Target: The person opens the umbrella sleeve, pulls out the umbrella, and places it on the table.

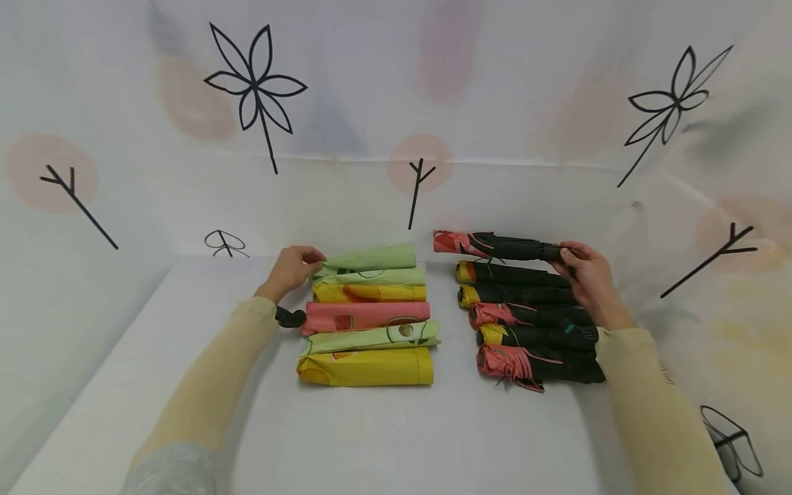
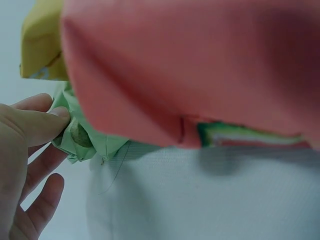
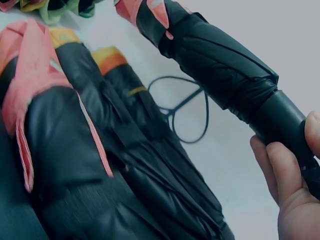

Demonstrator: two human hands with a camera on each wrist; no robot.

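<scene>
My right hand [image 1: 590, 278] grips the black handle of a folded umbrella [image 1: 510, 246], black with a red-pink end pointing left, behind the other umbrellas. The right wrist view shows fingers and thumb round that handle [image 3: 282, 125]. At the back of the left column, my left hand [image 1: 291, 271] pinches the left end of a light green fabric sleeve [image 1: 377, 258]. In the left wrist view, the thumb presses on its crumpled green end [image 2: 80, 135]; a pink sleeve [image 2: 150, 65] hides much of the rest.
Below the green sleeve lie more flat sleeves: a yellow one [image 1: 371, 368], a pink one [image 1: 371, 317] and several others. On the right, several folded black umbrellas [image 1: 557, 361] with pink or yellow ends lie in a column. White patterned cloth [image 1: 526, 199] hangs behind the white table [image 1: 383, 440].
</scene>
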